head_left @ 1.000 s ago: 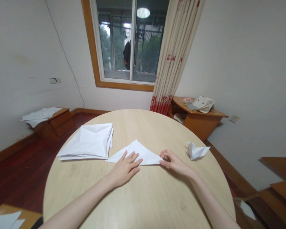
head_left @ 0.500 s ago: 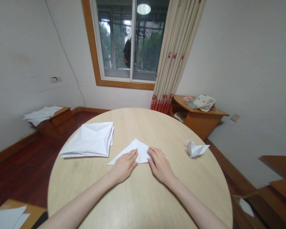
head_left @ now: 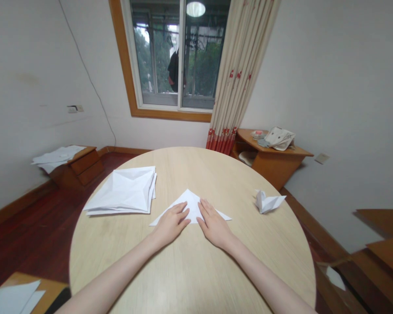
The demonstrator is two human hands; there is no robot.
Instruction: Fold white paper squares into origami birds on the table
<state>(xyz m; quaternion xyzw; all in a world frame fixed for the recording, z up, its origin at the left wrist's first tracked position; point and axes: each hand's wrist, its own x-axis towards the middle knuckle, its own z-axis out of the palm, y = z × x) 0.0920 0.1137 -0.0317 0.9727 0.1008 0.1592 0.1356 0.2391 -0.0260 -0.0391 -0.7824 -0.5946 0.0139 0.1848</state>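
A white sheet of paper folded into a triangle [head_left: 191,205] lies flat on the round table, its peak pointing away from me. My left hand [head_left: 172,222] rests on the triangle's left half, palm down, fingers stretched and slightly apart. On the right half lies my right hand [head_left: 214,222], also palm down with its fingers extended. A strip of paper shows between the two hands, and both outer corners stick out beyond them. Neither hand grips anything.
A stack of creased white paper [head_left: 122,189] sits on the table's left side. To the right stands a small folded paper figure [head_left: 268,202]. The pale wooden tabletop [head_left: 183,279] has a curved edge. Beyond it are a low cabinet [head_left: 81,163] and a corner shelf [head_left: 278,163].
My right hand has slid left and inward over the triangle, uncovering its right corner. My left hand stays almost in place. The view has shifted slightly.
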